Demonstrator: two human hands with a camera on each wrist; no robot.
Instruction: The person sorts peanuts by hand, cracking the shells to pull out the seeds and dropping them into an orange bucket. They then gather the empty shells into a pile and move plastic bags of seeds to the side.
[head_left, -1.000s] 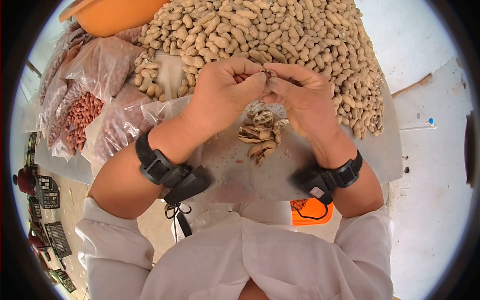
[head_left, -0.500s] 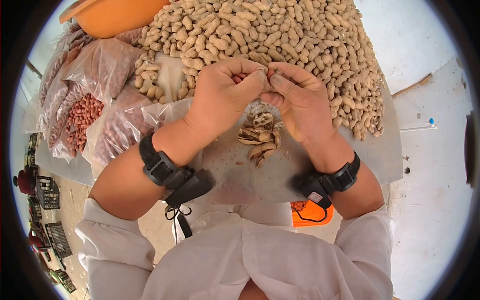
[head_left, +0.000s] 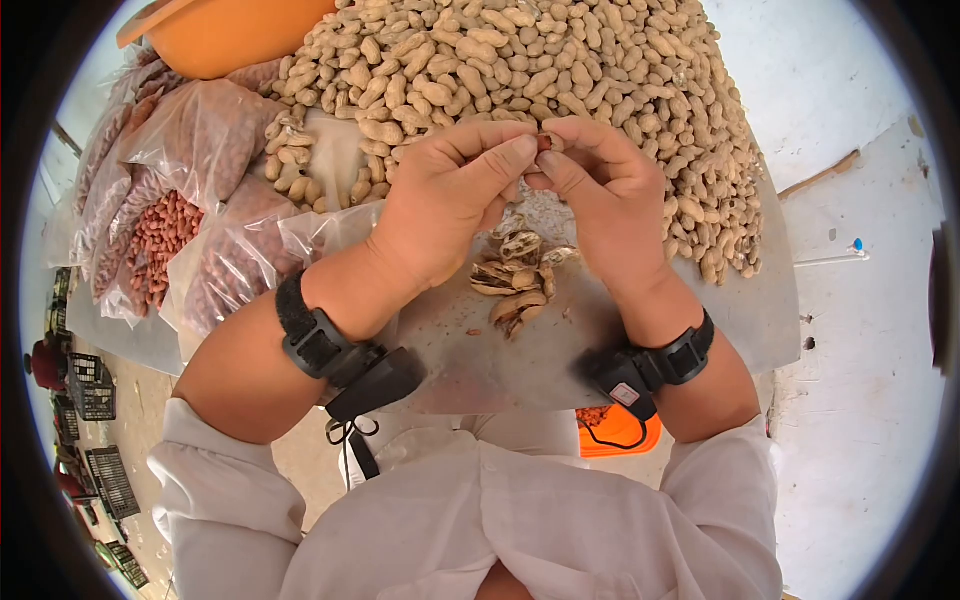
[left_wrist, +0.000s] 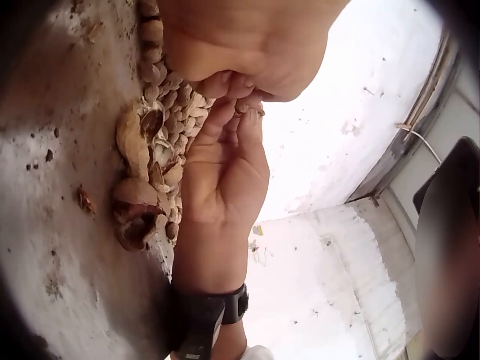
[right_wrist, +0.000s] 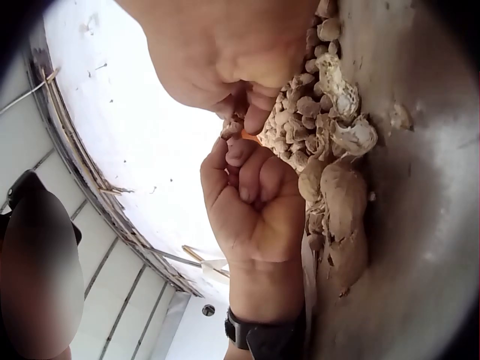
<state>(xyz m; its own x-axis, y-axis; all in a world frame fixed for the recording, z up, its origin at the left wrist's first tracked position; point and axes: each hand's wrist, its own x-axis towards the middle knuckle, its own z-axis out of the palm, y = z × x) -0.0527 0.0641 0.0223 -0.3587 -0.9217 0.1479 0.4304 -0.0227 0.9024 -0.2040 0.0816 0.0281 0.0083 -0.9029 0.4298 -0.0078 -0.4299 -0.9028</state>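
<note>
Red little peanut (head_left: pixel 544 143) sits between the bare left hand (head_left: pixel 450 195) and bare right hand (head_left: pixel 612 200), both pinching it, near the far heap of bumpy tan peanuts (head_left: pixel 590 65); soft, slow thumbs keep it whole

white shirt (head_left: pixel 400 520) | loose sleeves (head_left: pixel 225 465) | black wrist straps (head_left: pixel 690 354) | black boxes (head_left: pixel 378 386) (right: pale label (head_left: pixel 625 394)) | black cord (head_left: pixel 622 446)

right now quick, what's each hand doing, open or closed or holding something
Left hand: closed, fingertips pinching a peanut.
Right hand: closed, thumb and finger pinching the same peanut.
</note>
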